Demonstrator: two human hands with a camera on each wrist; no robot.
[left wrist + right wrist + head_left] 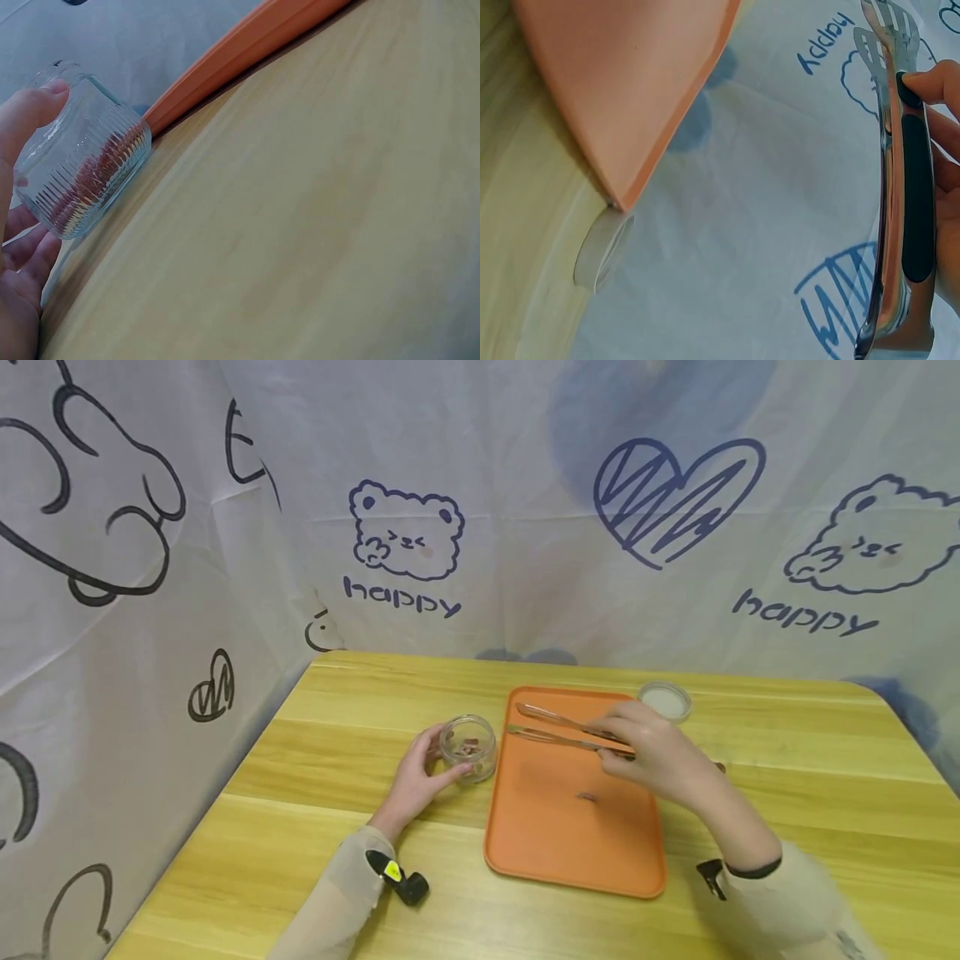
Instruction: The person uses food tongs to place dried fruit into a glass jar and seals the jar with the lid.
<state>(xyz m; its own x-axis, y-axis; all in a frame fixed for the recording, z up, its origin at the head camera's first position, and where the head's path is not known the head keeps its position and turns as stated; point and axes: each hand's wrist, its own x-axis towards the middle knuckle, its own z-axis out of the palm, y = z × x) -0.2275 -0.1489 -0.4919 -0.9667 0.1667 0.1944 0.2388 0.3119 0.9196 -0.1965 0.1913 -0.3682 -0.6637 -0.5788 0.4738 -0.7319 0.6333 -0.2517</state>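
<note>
My left hand (415, 782) holds a clear glass jar (483, 767) by its sides, thumb on the near side and fingers around the far side. The jar stands upright beside the tray's left edge. Small reddish-brown pieces (94, 176) lie in its ribbed lower part. In my right hand (663, 756) is a pair of metal tongs (917, 195) with dark grip pads, gripped around the handles. The tongs reach left over the orange tray (551, 852), their slotted tips spread with nothing between them. One small dark piece (587, 796) lies on the tray below them.
A round, pale lid (665, 701) lies at the tray's far right corner. The wooden table (300, 835) meets a white cloth (525, 568) with blue drawings at the back and left.
</note>
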